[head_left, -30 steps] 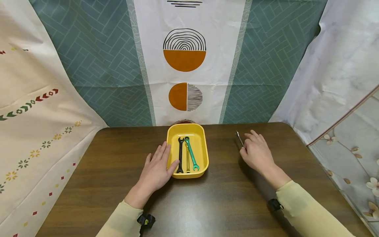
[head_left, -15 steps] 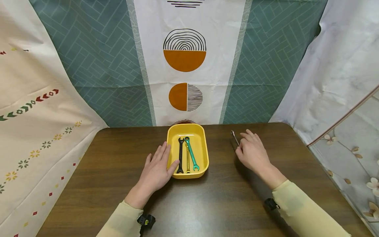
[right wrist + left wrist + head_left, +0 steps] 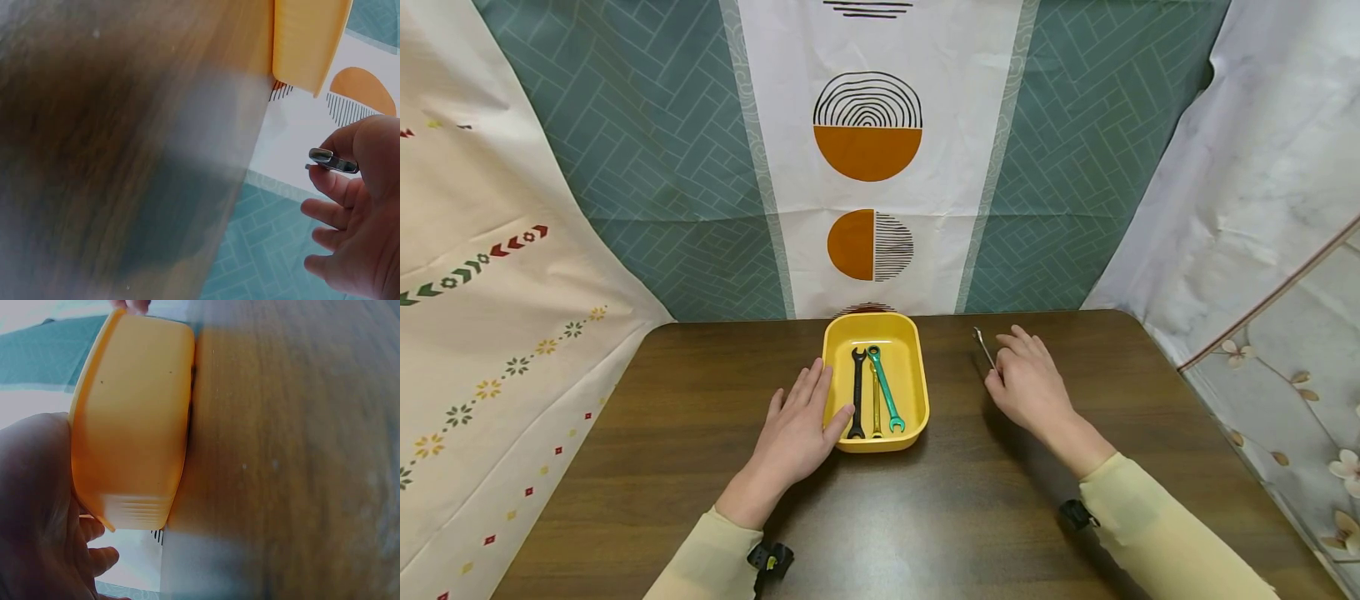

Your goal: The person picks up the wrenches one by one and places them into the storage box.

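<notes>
My left hand (image 3: 793, 429) lies against the left side of a yellow tray (image 3: 912, 375), its fingers straight and the thumb reaching over the near-left rim. Three wrenches lie lengthwise inside: a black wrench (image 3: 858, 392), a gold wrench (image 3: 876, 408), and a green wrench (image 3: 886, 389) partly over the gold one. To the tray's right, my right hand (image 3: 1030, 390) pinches a silver wrench (image 3: 985, 348) between thumb and index finger, above the table. In the right wrist view one end of the silver wrench (image 3: 334, 161) shows; its middle is hidden by the fingers.
The brown wooden table (image 3: 700, 500) carries the tray near its back edge. A patterned teal and white cloth (image 3: 880, 192) hangs behind. Pale cloths flank it, left (image 3: 497, 350) and right (image 3: 1240, 208).
My right hand has moved left toward the tray, carrying the silver wrench. The left hand, the tray and the wrenches in it stay where they were.
</notes>
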Motion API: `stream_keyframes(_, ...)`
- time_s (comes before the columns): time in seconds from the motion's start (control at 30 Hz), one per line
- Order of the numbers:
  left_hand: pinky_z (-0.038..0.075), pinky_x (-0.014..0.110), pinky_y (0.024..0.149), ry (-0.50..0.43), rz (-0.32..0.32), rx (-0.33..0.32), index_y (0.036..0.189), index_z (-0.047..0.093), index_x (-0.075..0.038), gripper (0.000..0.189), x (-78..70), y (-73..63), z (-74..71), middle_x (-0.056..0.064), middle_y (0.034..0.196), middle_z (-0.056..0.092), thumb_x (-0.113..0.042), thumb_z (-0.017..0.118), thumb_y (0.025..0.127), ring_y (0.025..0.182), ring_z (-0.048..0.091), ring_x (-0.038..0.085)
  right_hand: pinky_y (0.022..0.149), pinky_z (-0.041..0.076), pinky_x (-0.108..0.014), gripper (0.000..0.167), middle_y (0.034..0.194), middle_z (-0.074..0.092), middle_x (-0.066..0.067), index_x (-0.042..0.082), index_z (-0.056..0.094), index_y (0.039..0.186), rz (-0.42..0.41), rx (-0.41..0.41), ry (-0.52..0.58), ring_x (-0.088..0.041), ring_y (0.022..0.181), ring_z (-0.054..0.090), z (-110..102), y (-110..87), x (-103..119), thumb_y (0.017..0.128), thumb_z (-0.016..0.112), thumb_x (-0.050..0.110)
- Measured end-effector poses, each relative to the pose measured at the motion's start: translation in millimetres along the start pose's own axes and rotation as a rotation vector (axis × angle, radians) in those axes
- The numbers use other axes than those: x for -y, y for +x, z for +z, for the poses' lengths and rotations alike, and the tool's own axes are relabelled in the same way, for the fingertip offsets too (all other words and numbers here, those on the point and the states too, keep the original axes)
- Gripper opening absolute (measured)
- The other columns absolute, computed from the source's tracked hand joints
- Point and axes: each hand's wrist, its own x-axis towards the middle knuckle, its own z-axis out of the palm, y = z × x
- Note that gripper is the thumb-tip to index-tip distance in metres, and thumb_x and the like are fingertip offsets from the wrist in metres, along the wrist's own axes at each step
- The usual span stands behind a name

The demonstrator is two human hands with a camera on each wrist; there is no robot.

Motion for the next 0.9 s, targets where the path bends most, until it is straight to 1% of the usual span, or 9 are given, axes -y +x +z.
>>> stream_keyframes(0.23, 0.018, 0.073, 0.128, -0.002, -0.004, 0.008, 0.176, 0.023, -0.005, 0.087, -0.2, 0.0, -0.5, 0.013, 0.184, 0.015, -0.062, 0.047, 0.114, 0.168, 0.019, 0.038, 0.129, 0.027, -0.063, 0.024, 0.145, 0.067, -0.028, 0.008, 0.058, 0.073, 0.009, 0.027, 0.005, -0.048, 0.154, 0.044, 1, 1.7, 7, 0.097, 0.065, 0.006)
stream_keyframes(0.6, 0.018, 0.073, 0.128, -0.003, -0.002, 0.009, 0.176, 0.023, -0.005, 0.087, -0.9, 1.2, -1.0, 0.013, 0.184, 0.015, -0.061, 0.047, 0.114, 0.168, 0.019, 0.038, 0.129, 0.028, -0.063, 0.024, 0.144, 0.067, -0.028, 0.008, 0.058, 0.074, -0.019, 0.003, 0.032, -0.047, 0.154, 0.045, 2, 6.6, 21, 0.097, 0.064, 0.007)
stream_keyframes(0.9, 0.018, 0.073, 0.128, -0.007, -0.004, 0.008, 0.176, 0.023, -0.004, 0.087, -0.9, 0.5, -1.6, 0.014, 0.184, 0.017, -0.06, 0.048, 0.114, 0.168, 0.019, 0.038, 0.129, 0.028, -0.063, 0.026, 0.143, 0.067, -0.028, 0.009, 0.056, 0.072, -0.022, 0.025, 0.034, -0.047, 0.154, 0.045, 6, 10.2, 31, 0.096, 0.065, 0.006)
